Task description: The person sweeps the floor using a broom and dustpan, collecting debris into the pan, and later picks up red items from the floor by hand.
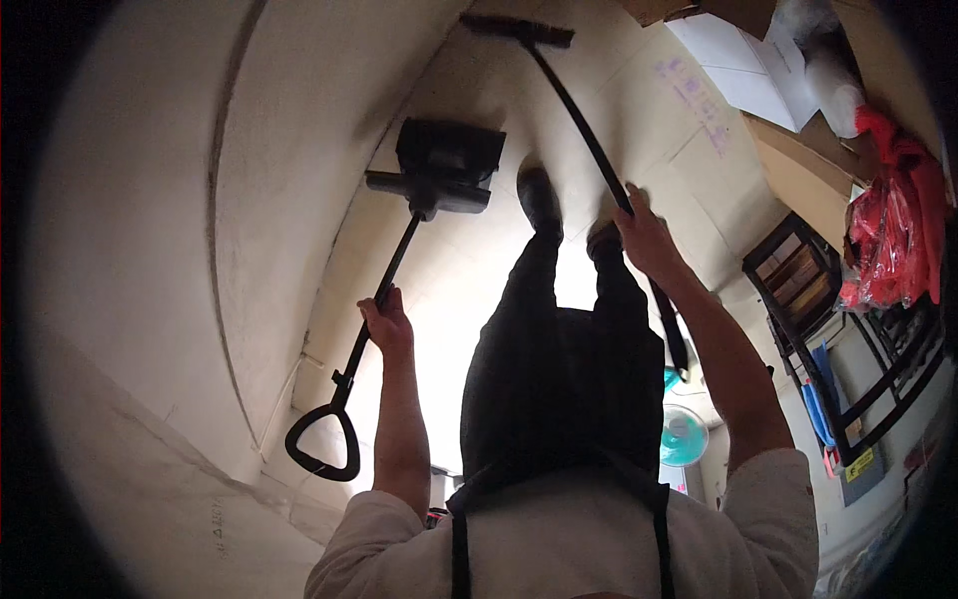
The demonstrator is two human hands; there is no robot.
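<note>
My left hand (pixel 391 320) grips the black shaft of a long-handled dustpan (pixel 449 153), below which a loop handle (pixel 322 443) hangs towards me. The dark pan is near the floor beside the wall, ahead of my left foot. My right hand (pixel 650 238) is closed around the black stick of a broom (pixel 580 120), whose rear end reaches back past my forearm. The wide, dark broom head (pixel 518 30) lies farther ahead, by the foot of the wall. What lies in the pan is too dark to tell.
A pale wall (pixel 292 150) runs along my left. On the right are cardboard boxes (pixel 797 161), red plastic bags (pixel 894 232) and a black metal-framed cart or rack (pixel 846 419). A green-bladed fan (pixel 682 436) stands behind me. Purple marks (pixel 692 97) show on the tiled floor.
</note>
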